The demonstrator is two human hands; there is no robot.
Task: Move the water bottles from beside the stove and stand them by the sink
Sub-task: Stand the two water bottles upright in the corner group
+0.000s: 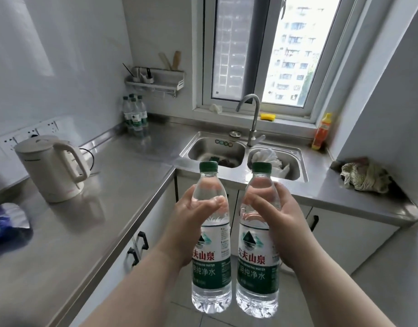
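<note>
Left hand (pixel 191 218) and right hand (pixel 276 220) each grip an upright bottle (pixel 211 263).

Left bottle (pixel 211 267): the label's left part is covered by the left hand (pixel 191 223), whose fingers wrap behind the bottle, mostly hidden. Right bottle (pixel 257 272): the label's right edge is covered by the right hand (pixel 274 220). Both forearms are cut off by the bottom edge. Blue-and-white package (pixel 7 223): cut by the left edge, blurred, kind unclear. Left basin (pixel 203 147), right basin (pixel 295 166): contents partly hidden behind the bottle caps. Corner bottles (pixel 134 114): labels too small to read. Wall rack (pixel 156 79): utensils too small to identify.
</note>
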